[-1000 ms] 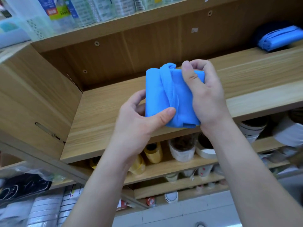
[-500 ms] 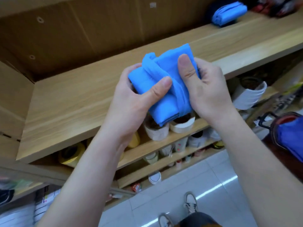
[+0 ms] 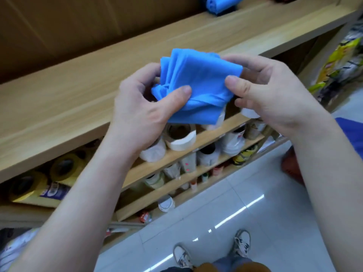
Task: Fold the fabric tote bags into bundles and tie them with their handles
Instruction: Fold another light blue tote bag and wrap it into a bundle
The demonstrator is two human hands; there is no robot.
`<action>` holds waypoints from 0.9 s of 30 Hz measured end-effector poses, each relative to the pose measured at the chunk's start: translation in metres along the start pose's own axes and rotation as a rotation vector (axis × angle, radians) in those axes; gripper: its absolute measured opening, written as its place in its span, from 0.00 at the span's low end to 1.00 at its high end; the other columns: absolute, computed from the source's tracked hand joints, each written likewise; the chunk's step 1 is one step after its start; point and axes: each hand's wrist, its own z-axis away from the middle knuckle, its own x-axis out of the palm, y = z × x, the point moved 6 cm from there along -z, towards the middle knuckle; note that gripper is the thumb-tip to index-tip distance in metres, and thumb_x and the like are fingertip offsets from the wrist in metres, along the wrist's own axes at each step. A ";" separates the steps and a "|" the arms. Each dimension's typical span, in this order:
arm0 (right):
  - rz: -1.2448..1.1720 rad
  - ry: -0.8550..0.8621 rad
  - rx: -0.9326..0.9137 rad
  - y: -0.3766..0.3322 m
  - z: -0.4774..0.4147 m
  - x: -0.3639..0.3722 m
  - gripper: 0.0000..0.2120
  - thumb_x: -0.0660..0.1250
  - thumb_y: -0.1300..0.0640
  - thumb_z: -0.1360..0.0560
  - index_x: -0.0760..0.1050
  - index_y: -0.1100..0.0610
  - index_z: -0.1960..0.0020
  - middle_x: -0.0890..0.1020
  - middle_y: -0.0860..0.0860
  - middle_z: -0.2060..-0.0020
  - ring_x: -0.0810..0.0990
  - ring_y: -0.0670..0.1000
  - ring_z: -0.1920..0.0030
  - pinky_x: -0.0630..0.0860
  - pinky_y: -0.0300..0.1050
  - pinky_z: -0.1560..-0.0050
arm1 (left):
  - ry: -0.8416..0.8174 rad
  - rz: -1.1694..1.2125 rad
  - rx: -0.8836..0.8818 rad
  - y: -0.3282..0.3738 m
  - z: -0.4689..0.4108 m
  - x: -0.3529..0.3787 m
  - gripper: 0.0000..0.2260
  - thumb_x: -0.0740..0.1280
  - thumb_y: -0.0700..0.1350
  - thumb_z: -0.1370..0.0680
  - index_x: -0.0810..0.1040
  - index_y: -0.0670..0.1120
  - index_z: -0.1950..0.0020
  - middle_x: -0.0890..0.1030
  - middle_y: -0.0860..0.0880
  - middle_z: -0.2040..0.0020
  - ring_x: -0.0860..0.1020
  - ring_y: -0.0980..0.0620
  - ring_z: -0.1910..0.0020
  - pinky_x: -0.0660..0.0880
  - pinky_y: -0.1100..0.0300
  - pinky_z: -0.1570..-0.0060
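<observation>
Turning the blue tote bundle [image 3: 198, 79] over is what has just happened. A moment ago it stood on end with the handle running up its face. Now its broad folded side faces up, with the handle strap [image 3: 206, 101] crossing low and gathered into a bunch at one corner. By my reckoning the folding is done and the tying is under way (the knot itself does not look finished).

Both hands hold the bundle in the air just in front of the wooden shelf [image 3: 78, 85], level with its front edge and not touching it. The left hand [image 3: 141, 112] presses its thumb on the gathered bunch, fingers curled behind. The right hand [image 3: 275, 95] pinches the opposite edge between thumb and fingers.

A second blue bundle [image 3: 218, 4] lies at the back of the shelf, well apart, and tape rolls [image 3: 180, 136] sit beneath the shelf.
</observation>
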 end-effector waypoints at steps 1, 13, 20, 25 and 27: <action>0.025 0.057 0.023 0.003 0.001 -0.012 0.10 0.69 0.50 0.24 0.79 0.46 0.43 0.83 0.47 0.55 0.80 0.45 0.53 0.76 0.45 0.54 | 0.058 -0.057 0.060 0.007 -0.002 0.006 0.12 0.72 0.46 0.25 0.78 0.46 0.42 0.82 0.46 0.49 0.80 0.48 0.51 0.80 0.47 0.50; -0.304 -0.159 0.091 0.013 -0.016 -0.098 0.24 0.66 0.66 0.24 0.69 0.57 0.29 0.84 0.55 0.46 0.83 0.55 0.46 0.79 0.49 0.48 | -0.020 -0.554 0.517 0.065 -0.022 0.138 0.20 0.73 0.52 0.25 0.78 0.45 0.37 0.75 0.43 0.51 0.73 0.47 0.51 0.72 0.54 0.49; -0.192 -0.440 -0.036 -0.003 -0.038 -0.130 0.18 0.67 0.66 0.26 0.77 0.54 0.38 0.84 0.50 0.45 0.82 0.49 0.43 0.78 0.42 0.47 | -0.121 -0.277 -0.037 0.045 -0.081 0.133 0.18 0.65 0.57 0.22 0.77 0.49 0.36 0.81 0.53 0.44 0.79 0.55 0.49 0.77 0.59 0.49; -0.167 -0.178 -0.052 -0.001 -0.074 -0.143 0.12 0.69 0.55 0.25 0.80 0.55 0.42 0.85 0.53 0.48 0.83 0.50 0.48 0.80 0.50 0.44 | -0.120 0.091 -0.248 0.028 -0.110 0.141 0.12 0.69 0.48 0.23 0.81 0.43 0.44 0.85 0.47 0.50 0.83 0.51 0.50 0.79 0.57 0.51; -0.126 -0.150 -0.034 0.002 -0.088 -0.149 0.13 0.68 0.54 0.23 0.78 0.53 0.39 0.84 0.53 0.47 0.83 0.50 0.47 0.81 0.51 0.45 | -0.027 0.069 -0.274 0.020 -0.126 0.137 0.09 0.69 0.48 0.23 0.82 0.44 0.48 0.86 0.45 0.52 0.82 0.51 0.55 0.77 0.54 0.55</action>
